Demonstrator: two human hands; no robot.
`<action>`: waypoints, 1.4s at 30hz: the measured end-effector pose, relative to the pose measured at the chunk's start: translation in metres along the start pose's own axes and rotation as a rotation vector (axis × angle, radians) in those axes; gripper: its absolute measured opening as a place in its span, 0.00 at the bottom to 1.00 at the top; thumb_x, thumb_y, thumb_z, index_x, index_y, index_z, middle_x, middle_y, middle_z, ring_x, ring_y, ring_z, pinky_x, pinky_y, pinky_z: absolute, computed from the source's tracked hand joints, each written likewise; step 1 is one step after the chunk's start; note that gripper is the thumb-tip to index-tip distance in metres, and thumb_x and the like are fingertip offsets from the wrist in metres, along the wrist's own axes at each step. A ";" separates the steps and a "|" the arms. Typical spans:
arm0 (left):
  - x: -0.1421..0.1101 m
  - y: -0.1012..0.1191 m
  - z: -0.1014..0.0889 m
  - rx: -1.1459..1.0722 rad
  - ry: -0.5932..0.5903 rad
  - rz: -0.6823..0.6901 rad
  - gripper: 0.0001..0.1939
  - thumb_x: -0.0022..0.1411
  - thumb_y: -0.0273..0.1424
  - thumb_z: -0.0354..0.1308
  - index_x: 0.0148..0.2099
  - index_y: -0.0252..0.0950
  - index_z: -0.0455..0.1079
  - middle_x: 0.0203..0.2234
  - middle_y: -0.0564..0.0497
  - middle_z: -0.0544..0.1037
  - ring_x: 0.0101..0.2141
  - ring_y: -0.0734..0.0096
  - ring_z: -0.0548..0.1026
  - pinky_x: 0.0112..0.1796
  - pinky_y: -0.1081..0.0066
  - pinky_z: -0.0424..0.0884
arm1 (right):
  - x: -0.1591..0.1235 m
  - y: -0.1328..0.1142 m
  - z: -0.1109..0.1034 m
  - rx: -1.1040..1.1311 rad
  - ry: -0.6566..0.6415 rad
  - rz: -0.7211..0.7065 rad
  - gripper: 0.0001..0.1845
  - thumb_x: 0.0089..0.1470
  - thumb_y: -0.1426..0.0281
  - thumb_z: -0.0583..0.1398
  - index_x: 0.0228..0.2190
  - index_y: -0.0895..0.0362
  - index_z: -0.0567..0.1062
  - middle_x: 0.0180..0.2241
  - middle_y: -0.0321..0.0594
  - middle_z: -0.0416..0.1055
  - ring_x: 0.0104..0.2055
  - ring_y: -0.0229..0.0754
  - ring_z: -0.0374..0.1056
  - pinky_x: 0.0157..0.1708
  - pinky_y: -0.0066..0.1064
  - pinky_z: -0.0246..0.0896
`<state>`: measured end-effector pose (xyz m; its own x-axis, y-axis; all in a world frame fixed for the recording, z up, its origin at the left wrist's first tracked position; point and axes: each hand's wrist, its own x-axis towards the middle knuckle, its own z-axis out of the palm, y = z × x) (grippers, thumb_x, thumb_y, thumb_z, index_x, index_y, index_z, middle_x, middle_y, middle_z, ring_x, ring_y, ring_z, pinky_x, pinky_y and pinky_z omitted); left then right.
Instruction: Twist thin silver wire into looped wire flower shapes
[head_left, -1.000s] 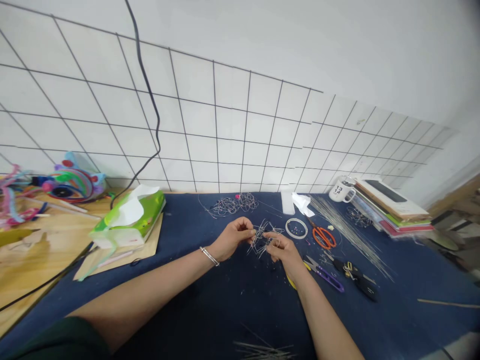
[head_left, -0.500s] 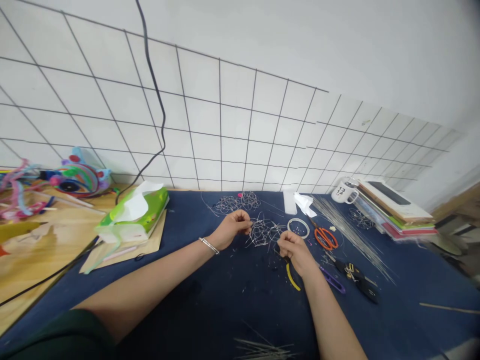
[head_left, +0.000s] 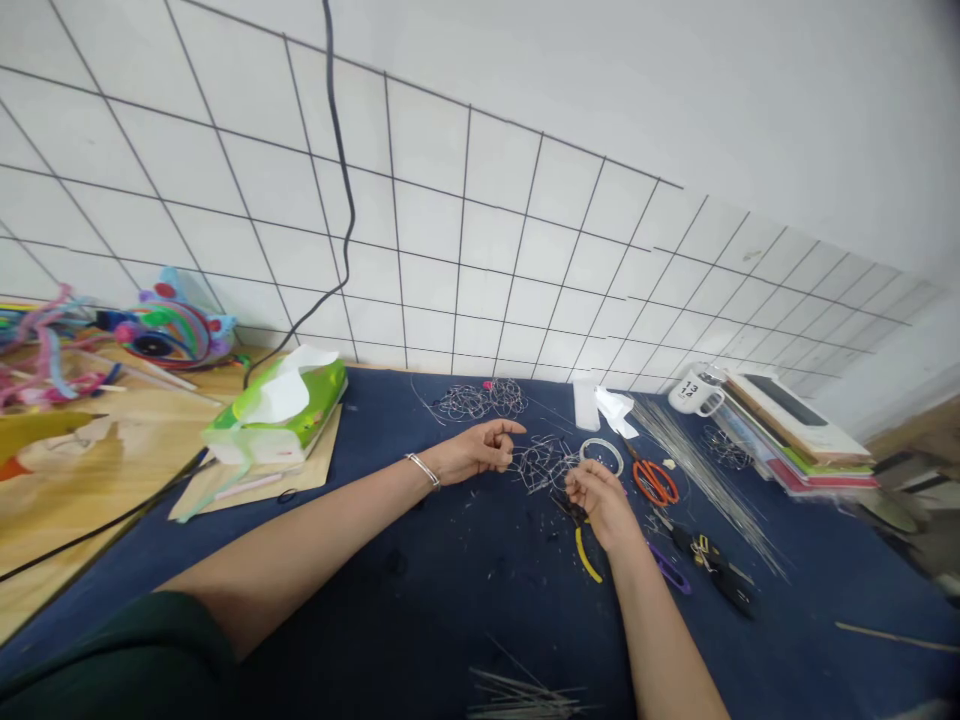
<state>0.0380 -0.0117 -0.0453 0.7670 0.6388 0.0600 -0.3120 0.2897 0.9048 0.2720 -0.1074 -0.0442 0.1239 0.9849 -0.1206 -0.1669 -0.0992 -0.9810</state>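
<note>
A loose tangle of thin silvery wire (head_left: 546, 463) lies between my two hands above the dark blue cloth. At its left edge is my left hand (head_left: 480, 450), index finger stretched out and apart from the thumb, the other fingers bent. My right hand (head_left: 600, 497) has its thumb and fingers pinched together at the right edge of the wire tangle. Yellow-handled pliers (head_left: 587, 556) lie under and beside the right hand, their head partly hidden. Just behind that hand is a white ring-shaped coil (head_left: 602, 457).
More wire tangles (head_left: 480, 399) lie at the back. To the right are orange-handled scissors (head_left: 655, 482), black pliers (head_left: 720, 570), a purple-handled tool (head_left: 670, 570), long straight wires (head_left: 705, 480), a mug (head_left: 695, 391) and stacked books (head_left: 795, 430). A green tissue pack (head_left: 281, 405) sits left; cut wires (head_left: 525, 697) lie in front.
My left index finger has straightened away from the thumb, opening its earlier pinch on the wire. My right hand stays at the tangle's right side. The view has shifted slightly.
</note>
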 end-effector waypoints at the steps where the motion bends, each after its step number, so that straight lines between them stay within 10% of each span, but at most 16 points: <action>1: -0.001 0.000 0.001 -0.010 -0.016 -0.012 0.29 0.44 0.22 0.63 0.50 0.35 0.61 0.26 0.54 0.67 0.24 0.79 0.67 0.28 0.73 0.65 | 0.000 0.000 0.000 0.001 0.003 -0.005 0.14 0.40 0.61 0.64 0.25 0.57 0.68 0.25 0.38 0.70 0.25 0.36 0.64 0.25 0.27 0.57; 20: -0.005 -0.007 0.013 0.129 -0.130 -0.170 0.23 0.49 0.28 0.61 0.49 0.39 0.64 0.32 0.52 0.67 0.21 0.82 0.62 0.23 0.76 0.61 | -0.002 -0.002 0.011 0.083 -0.035 -0.053 0.11 0.44 0.62 0.62 0.23 0.56 0.68 0.26 0.37 0.68 0.28 0.37 0.64 0.30 0.30 0.59; 42: -0.002 -0.030 0.030 0.261 0.118 0.016 0.14 0.42 0.23 0.63 0.32 0.32 0.63 0.25 0.55 0.69 0.27 0.77 0.67 0.31 0.74 0.64 | -0.010 0.007 0.037 0.130 -0.052 -0.051 0.06 0.49 0.66 0.60 0.26 0.56 0.70 0.27 0.36 0.68 0.27 0.34 0.61 0.27 0.25 0.55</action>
<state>0.0628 -0.0434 -0.0596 0.6881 0.7245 0.0398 -0.1573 0.0955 0.9829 0.2333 -0.1124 -0.0440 0.0850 0.9946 -0.0600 -0.2874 -0.0332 -0.9572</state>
